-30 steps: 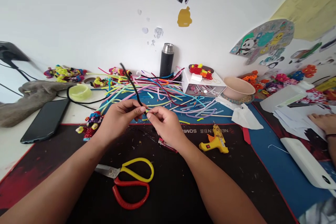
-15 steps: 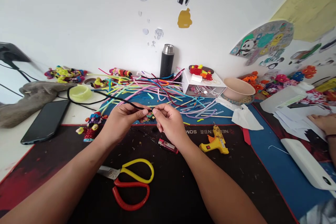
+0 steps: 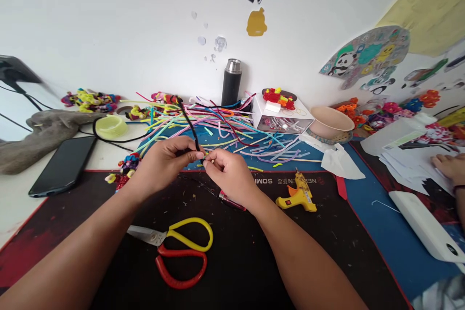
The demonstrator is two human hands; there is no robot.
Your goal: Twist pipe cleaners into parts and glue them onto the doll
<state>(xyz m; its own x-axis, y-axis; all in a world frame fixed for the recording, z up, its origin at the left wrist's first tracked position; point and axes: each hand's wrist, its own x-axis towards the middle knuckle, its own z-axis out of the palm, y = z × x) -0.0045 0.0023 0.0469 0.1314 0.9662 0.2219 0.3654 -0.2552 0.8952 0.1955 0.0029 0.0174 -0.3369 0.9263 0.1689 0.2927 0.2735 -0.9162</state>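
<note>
Between my two hands is a black pipe cleaner (image 3: 188, 120), its free length rising up and to the left over the heap. My left hand (image 3: 173, 162) pinches it with thumb and forefinger. Touching fingertips with it, my right hand (image 3: 228, 172) pinches the pipe cleaner's lower end; the exact spot is hidden by the fingers. Below the hands lie scissors (image 3: 191, 235) with one yellow and one red handle. A lighter (image 3: 231, 200) is partly covered by my right hand. To its right rests a yellow glue gun (image 3: 300, 193).
Many coloured pipe cleaners (image 3: 221, 123) spread behind my hands. A black phone (image 3: 63, 165) and green tape roll (image 3: 111, 128) lie left. A thermos (image 3: 231, 85), white box (image 3: 281, 118) and bowl (image 3: 332, 121) stand behind. Another person's hand (image 3: 448, 167) rests on papers at right.
The black pipe cleaner's free length has swung from pointing left to pointing upward. My hands have moved slightly left, and the right hand now covers more of the lighter.
</note>
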